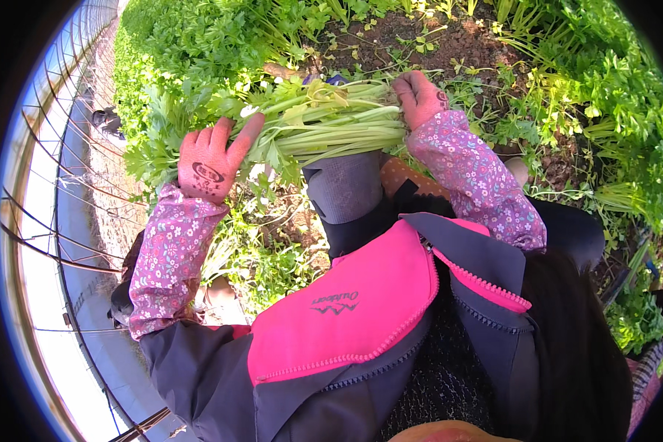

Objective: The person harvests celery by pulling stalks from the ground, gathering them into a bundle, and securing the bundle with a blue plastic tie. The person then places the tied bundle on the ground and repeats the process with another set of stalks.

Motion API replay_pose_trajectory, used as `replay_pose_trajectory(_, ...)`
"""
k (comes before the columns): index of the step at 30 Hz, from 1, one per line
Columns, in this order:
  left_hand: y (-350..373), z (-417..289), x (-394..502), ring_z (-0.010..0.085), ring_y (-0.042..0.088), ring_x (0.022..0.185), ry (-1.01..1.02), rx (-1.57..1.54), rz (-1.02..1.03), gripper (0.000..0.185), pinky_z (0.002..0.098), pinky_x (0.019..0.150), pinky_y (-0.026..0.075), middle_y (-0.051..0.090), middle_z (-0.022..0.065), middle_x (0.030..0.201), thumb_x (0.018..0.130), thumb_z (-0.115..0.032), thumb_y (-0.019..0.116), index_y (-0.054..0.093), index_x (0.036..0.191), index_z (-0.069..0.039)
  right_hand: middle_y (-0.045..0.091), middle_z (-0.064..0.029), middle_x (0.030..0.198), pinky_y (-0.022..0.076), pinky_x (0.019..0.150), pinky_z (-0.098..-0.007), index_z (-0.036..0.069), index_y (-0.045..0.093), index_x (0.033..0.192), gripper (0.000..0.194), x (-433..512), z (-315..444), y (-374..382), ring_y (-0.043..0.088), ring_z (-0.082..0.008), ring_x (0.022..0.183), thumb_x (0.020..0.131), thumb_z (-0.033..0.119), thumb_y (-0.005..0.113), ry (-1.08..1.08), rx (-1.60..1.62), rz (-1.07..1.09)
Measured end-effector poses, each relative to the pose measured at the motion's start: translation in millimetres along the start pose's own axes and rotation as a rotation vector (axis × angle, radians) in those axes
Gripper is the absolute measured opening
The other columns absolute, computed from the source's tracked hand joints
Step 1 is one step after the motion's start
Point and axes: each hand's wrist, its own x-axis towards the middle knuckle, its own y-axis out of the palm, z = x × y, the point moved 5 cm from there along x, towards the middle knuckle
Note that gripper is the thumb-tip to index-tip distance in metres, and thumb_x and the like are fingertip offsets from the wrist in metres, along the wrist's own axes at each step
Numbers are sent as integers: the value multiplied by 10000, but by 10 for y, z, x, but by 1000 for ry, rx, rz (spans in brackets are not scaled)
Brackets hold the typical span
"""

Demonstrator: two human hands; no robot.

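Note:
A bundle of leafy celery lies sideways across my raised knee, leaves to the left and pale root ends to the right. My left hand, in an orange-pink work glove, rests on the leafy end with thumb and fingers spread around the stalks; the undersides of its fingers are hidden. My right hand, in a matching glove, has its fingers curled around the root end. Some yellowed leaves show among the upper stalks. Floral sleeve covers reach up both forearms.
Dense celery plants stand at the upper left, with more along the right. Brown soil strewn with loose leaves lies between them. Curved metal greenhouse ribs run down the left side. Cut celery lies at the lower right beside striped cloth.

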Motion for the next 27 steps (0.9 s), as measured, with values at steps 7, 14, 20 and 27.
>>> replay_pose_trajectory(7,34,5,-23,207,548,771,8,44,-43,583,352,670,447,545,65,969,752,-131,497,442,1325,-230,582,-143,1104,433,905,-400,56,573,1076,324,221,-14,-163,570,-318,989,878,313,567,-253,-175,147)
replay_pose_trajectory(14,-9,73,3,219,555,785,41,0,-76,597,359,679,446,543,77,979,751,-111,496,431,1334,-221,649,-115,971,474,832,-378,76,611,1058,230,385,71,-209,590,-245,988,915,233,522,-16,-304,80)
replay_pose_trajectory(20,3,55,28,242,564,782,37,-5,-49,595,363,693,440,560,100,1017,741,-74,491,457,1324,-187,547,-133,1204,417,944,-408,123,594,1166,427,109,398,-108,546,-299,1070,829,384,622,-329,-389,-37)
replay_pose_trajectory(27,-46,43,78,233,568,790,78,-17,-76,582,360,705,447,554,91,979,735,-82,504,480,1306,-193,604,-14,776,500,690,-285,29,642,986,190,70,202,167,582,-112,744,882,182,598,110,871,177)
